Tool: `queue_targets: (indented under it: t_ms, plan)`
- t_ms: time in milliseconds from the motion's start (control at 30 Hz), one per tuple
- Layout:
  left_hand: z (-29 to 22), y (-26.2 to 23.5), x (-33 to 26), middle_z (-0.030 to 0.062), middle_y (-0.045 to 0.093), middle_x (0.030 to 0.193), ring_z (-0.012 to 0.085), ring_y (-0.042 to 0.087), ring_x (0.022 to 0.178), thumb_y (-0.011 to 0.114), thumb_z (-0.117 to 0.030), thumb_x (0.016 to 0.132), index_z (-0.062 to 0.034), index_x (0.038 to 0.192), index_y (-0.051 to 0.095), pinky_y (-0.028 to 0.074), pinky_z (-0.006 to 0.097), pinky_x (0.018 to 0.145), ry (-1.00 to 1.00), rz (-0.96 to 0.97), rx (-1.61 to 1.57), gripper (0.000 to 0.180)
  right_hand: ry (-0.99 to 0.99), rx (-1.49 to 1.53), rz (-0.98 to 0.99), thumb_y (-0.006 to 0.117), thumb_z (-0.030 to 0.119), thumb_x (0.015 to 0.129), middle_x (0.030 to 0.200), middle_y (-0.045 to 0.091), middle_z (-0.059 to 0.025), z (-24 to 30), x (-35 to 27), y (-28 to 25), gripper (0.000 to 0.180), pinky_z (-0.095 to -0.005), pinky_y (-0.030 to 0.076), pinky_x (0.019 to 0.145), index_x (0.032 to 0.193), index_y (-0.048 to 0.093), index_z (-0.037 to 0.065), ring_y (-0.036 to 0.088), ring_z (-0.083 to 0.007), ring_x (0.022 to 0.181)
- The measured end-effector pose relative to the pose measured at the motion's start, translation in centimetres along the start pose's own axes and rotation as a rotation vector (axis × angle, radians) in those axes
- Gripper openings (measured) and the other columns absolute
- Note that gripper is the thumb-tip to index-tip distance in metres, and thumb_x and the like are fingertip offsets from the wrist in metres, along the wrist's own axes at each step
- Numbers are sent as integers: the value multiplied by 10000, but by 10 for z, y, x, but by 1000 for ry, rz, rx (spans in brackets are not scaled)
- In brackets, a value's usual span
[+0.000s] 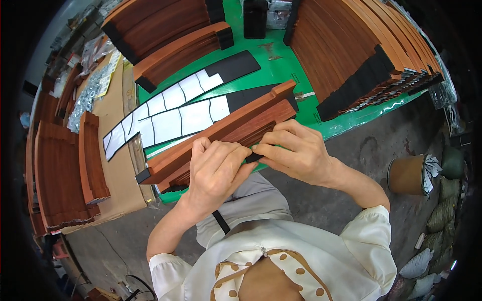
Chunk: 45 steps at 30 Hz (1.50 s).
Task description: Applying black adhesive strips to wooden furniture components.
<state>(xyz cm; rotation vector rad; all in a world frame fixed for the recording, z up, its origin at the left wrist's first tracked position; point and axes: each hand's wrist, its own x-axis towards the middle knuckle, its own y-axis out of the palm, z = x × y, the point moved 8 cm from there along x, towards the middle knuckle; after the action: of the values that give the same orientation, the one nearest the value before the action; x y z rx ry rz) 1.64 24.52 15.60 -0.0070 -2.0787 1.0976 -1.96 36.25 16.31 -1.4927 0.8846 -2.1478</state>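
My left hand [213,168] and my right hand [298,153] meet in front of me, fingertips pinched on a small black piece [254,157]. It looks like a peel-off pad, though its outline is mostly covered by my fingers. Just beyond my hands, a reddish-brown wooden moulding [221,128] lies slantwise along the table's near edge. A black cap [143,175] covers its left end. Behind it lie two long sheets with black wavy-edged sections, one white-backed sheet [193,119] nearer and another sheet [168,96] farther off.
Stacked mouldings with black ends stand at the right [346,50] and far left [160,25] of the green tabletop [271,52]. More wooden pieces [63,173] lie on cardboard [118,175] at left, near bagged metal hardware [93,95]. A brown bin [409,175] holding white scraps stands on the floor.
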Motion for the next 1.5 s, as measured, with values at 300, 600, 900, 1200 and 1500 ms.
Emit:
queue_targets:
  t_ms: [300,600,900,1200,1500]
  plan:
    - [40,15,7,74,625,946,230,576,849,742,-140,658,-31,1028,601,394,374,778,-150,79,441,411,246,30,14,757,64,647,871,625,-44,-68,-18,-31,276,-319,493,672,914,688,72,583,-219,794]
    - [49,10,-2,90,609,940,242,571,819,685,-35,715,-32,993,613,409,344,751,-321,156,382,288,276,127,129,719,97,722,868,625,-21,-109,-11,-17,220,-314,469,719,941,701,85,560,-201,825]
    - [53,62,43,42,623,895,209,563,754,730,-158,720,-59,928,655,398,333,718,-398,-51,178,243,233,177,246,697,157,760,870,610,-20,-122,4,8,190,-320,455,735,944,704,111,532,-208,834]
    - [58,68,41,32,637,813,206,580,714,744,-146,701,-61,882,669,406,320,704,-460,-53,142,214,220,209,260,700,158,754,869,621,-22,-127,4,16,179,-317,457,741,924,709,104,533,-212,838]
    - [59,69,40,17,608,790,196,563,715,744,-131,686,-69,863,669,371,332,689,-465,-88,102,202,181,195,292,708,157,751,861,600,-12,-125,7,20,196,-316,448,736,942,709,113,538,-191,855]
